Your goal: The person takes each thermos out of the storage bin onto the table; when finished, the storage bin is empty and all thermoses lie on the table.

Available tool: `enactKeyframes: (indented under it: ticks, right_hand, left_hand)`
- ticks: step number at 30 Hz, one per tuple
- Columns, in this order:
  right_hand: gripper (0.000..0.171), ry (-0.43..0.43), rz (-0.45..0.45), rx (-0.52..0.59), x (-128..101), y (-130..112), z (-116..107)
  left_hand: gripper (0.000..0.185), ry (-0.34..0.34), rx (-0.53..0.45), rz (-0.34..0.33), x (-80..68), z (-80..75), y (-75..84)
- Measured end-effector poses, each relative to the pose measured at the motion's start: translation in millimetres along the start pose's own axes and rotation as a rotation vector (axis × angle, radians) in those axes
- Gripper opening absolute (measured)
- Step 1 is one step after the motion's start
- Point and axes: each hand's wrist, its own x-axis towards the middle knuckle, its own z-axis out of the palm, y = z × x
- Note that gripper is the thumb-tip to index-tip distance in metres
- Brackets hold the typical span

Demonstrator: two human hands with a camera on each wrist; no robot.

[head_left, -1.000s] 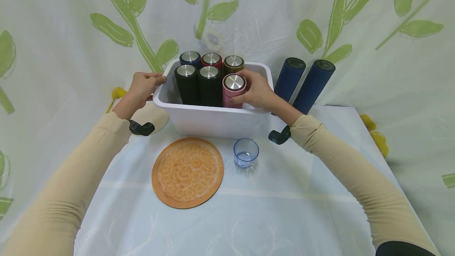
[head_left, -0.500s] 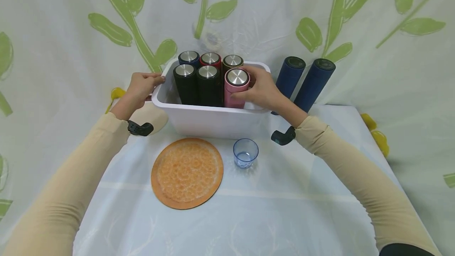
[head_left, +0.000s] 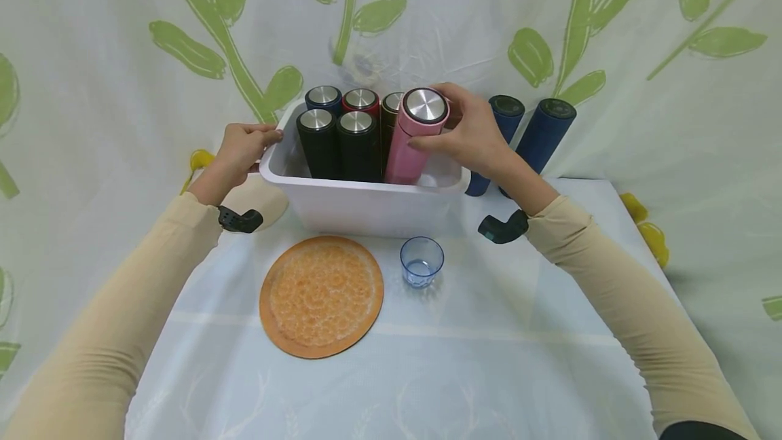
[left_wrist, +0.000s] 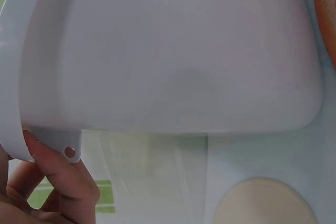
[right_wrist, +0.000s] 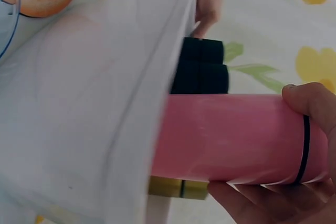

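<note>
In the head view my right hand [head_left: 473, 131] grips a pink thermos bottle [head_left: 411, 148] near its silver lid. The bottle leans to the right, its lower part still inside a white plastic tub [head_left: 366, 206]. The right wrist view shows thumb and fingers round the pink body. My left hand [head_left: 238, 148] holds the tub's left rim, pinching the edge in the left wrist view. Upright in the tub stand two black bottles [head_left: 358, 148], a dark blue one [head_left: 324, 97], a red one [head_left: 361, 99] and a gold-brown one [head_left: 391, 107], partly hidden behind the pink bottle.
Two dark blue bottles [head_left: 546, 131] stand right of the tub, partly behind my right hand. In front of it are a clear blue glass [head_left: 422, 262] and a round orange mat [head_left: 321, 297]. A beige disc [head_left: 263, 199] lies at the tub's left.
My right hand has raised the pink bottle and moved it rightward, so that it now tilts and rises higher above the tub's rim. The left hand keeps its place on the rim.
</note>
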Motion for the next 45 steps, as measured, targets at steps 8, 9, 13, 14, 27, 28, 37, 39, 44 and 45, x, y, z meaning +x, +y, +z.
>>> enactKeyframes:
  ticks: [8, 9, 13, 14, 27, 28, 37, 39, 44, 45]
  right_hand:
    - [0.069, 0.081, -0.092, 0.02, -4.2, -26.9, -16.8]
    - [0.069, 0.087, -0.102, 0.022, -4.4, -29.7, -18.5]
    - [0.068, 0.092, -0.13, 0.04, -5.2, -38.7, -24.2]
    - [0.068, 0.092, -0.133, 0.04, -5.7, -40.5, -25.5]
    - [0.068, 0.129, -0.193, 0.012, -13.3, -59.6, -39.2]
    - [0.068, 0.134, -0.196, 0.008, -14.2, -60.9, -40.3]
    - [0.068, 0.185, -0.242, -0.018, -24.7, -71.3, -50.7]
    - [0.068, 0.197, -0.237, -0.011, -27.8, -73.1, -53.7]
    - [0.068, 0.239, -0.247, 0.021, -36.6, -78.8, -61.8]
    - [0.068, 0.243, -0.272, 0.016, -38.5, -79.7, -64.0]
  left_hand:
    - [0.053, 0.002, 0.004, -0.001, 2.6, -2.0, 0.5]
    - [0.053, 0.002, 0.004, 0.0, 2.7, -2.2, 0.4]
    - [0.053, 0.0, 0.001, -0.001, 2.8, -2.5, 0.4]
    - [0.053, 0.0, 0.001, 0.001, 2.9, -2.5, 0.4]
    - [0.053, 0.001, 0.003, 0.003, 3.0, -2.1, 0.7]
    - [0.053, 0.0, 0.002, 0.003, 2.9, -2.2, 0.7]
    - [0.053, 0.003, -0.005, -0.003, 2.6, -2.8, -0.2]
    - [0.053, 0.0, -0.009, -0.003, 2.4, -2.5, -0.7]
    - [0.053, -0.008, -0.015, -0.004, 1.7, -1.5, -0.8]
    - [0.053, -0.008, -0.017, -0.005, 1.5, -1.2, -0.6]
